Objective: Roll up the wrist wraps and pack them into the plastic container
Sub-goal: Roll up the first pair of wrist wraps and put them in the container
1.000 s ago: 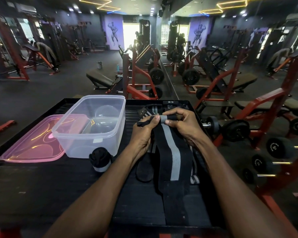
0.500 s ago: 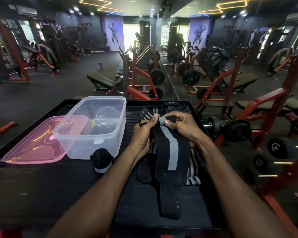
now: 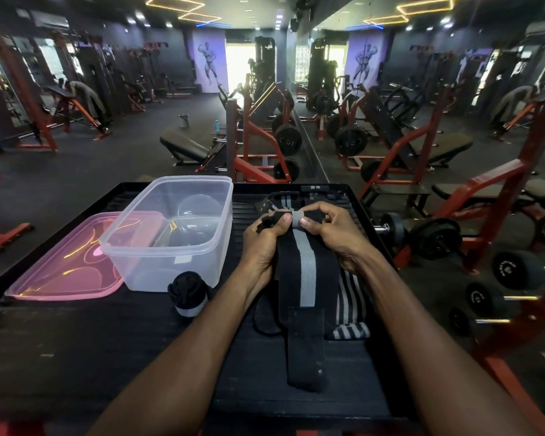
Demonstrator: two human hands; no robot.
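Observation:
A black wrist wrap with a grey centre stripe [image 3: 306, 278] hangs from both hands down onto the black table [image 3: 107, 341]. My left hand [image 3: 263, 243] and my right hand [image 3: 334, 234] pinch its rolled top end, thumbs meeting at the grey stripe. The clear plastic container [image 3: 177, 234] stands open to the left of my hands. A rolled black wrap [image 3: 188, 292] lies in front of the container. More striped wraps [image 3: 350, 303] lie under and behind the held one.
A pink lid [image 3: 66, 269] lies flat to the left of the container. Dumbbells [image 3: 434, 237] sit on a red rack right of the table. Red and black gym machines and benches fill the floor beyond the table's far edge.
The roll at the top has grown and the loose tail of the wrap has been drawn up the table toward my hands. Both hands stay at about the same spot.

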